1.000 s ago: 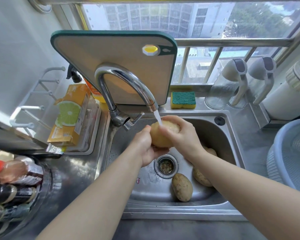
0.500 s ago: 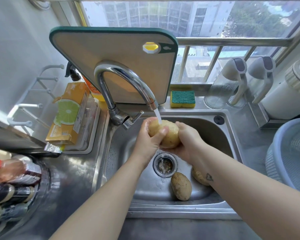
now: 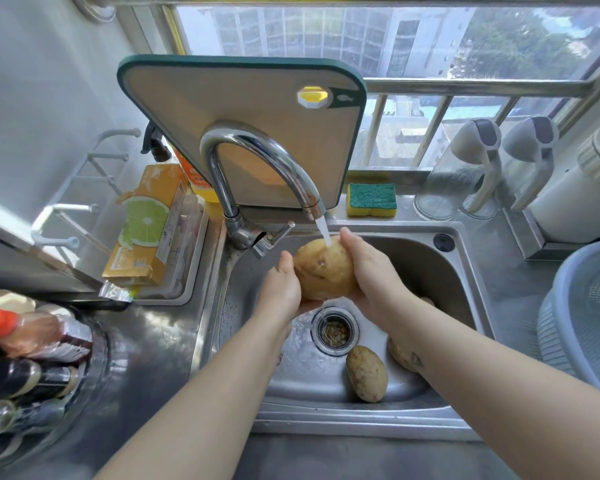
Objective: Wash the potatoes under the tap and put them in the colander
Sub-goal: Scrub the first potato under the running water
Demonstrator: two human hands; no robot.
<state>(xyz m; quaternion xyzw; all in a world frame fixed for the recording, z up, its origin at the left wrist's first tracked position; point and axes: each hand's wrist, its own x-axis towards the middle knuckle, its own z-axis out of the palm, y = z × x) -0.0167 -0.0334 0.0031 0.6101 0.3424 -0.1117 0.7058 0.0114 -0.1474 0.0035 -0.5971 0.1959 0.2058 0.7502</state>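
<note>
A large wet potato (image 3: 323, 270) sits under the running tap (image 3: 309, 199), with water landing on its top. My left hand (image 3: 280, 287) cups it from the left and underneath. My right hand (image 3: 371, 271) wraps round its right side. Both hold it above the steel sink (image 3: 426, 268). A second potato (image 3: 366, 373) lies on the sink floor near the drain (image 3: 334, 331). A third potato (image 3: 401, 355) lies partly hidden behind my right forearm. The blue-grey colander (image 3: 579, 317) stands on the counter at the right edge.
A cutting board (image 3: 243, 109) leans against the window behind the tap. A sponge (image 3: 371, 199) lies on the sill; two clear jugs (image 3: 465, 174) stand to its right. An orange box (image 3: 146, 223) sits in a tray on the left; bottles (image 3: 25, 344) crowd the lower left.
I have turned the potato in my hands under the water. My left thumb has come off its top and my right hand has shifted up along its right side.
</note>
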